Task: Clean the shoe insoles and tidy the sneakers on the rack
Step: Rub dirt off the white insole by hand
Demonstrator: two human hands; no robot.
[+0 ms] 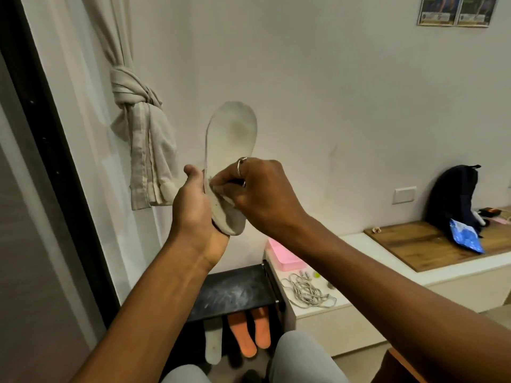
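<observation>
Insole [232,128], upright, sits heel-down in the left hand [195,205], whose fingers curl round its lower edge. The right hand [260,189] pinches a white wipe [221,193] against its middle, hiding that part. Below the hands a dusty black rack [229,294] holds two orange insoles [242,337] and a white insole [213,346]; right of them a pink box [282,255] and laces [307,293] lie on the counter [359,244].

Mostly hidden cloth [227,199] under right hand [257,189], left hand [193,208] fingers behind insole [231,134], posters [456,9] cropped at top
</observation>
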